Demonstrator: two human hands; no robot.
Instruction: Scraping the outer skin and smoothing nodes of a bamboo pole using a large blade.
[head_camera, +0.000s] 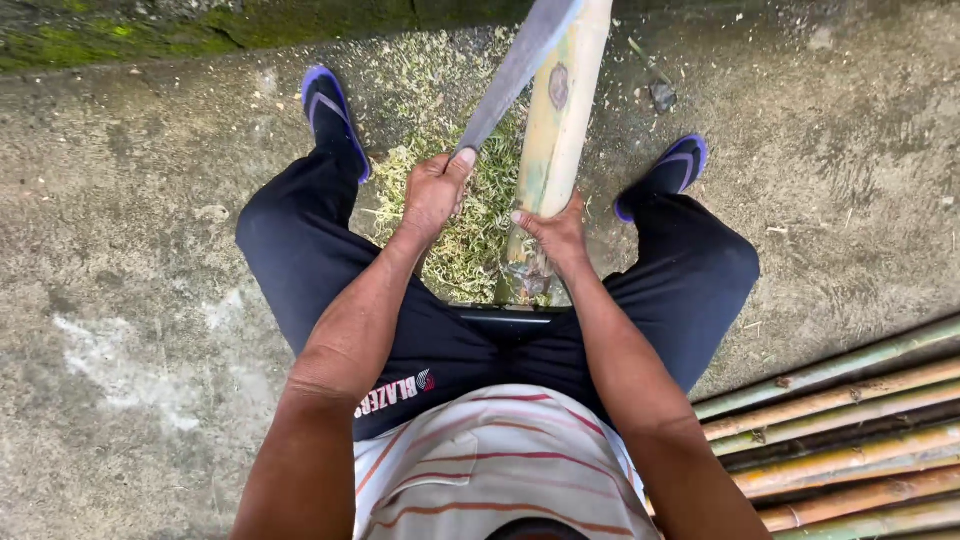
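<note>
Bamboo pole (558, 120) stands near upright at frame centre, butt on ground between knees; seated posture braces it.
Right hand (555, 232) clasps pole low down, fingers wrapped, steadying it clear of edge.
Left hand (433, 190) clenched on handle of blade (515, 70); blade slants up beside pole, toward top centre.
Shavings (470, 235) heaped at base.
Poles (850, 440) stacked lower right.

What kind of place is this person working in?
Probably an outdoor yard used for working bamboo: rough concrete ground, a pile of shavings between the feet, and bamboo poles stacked alongside. The left hand holds a long blade; the right hand steadies a bamboo pole.
</note>
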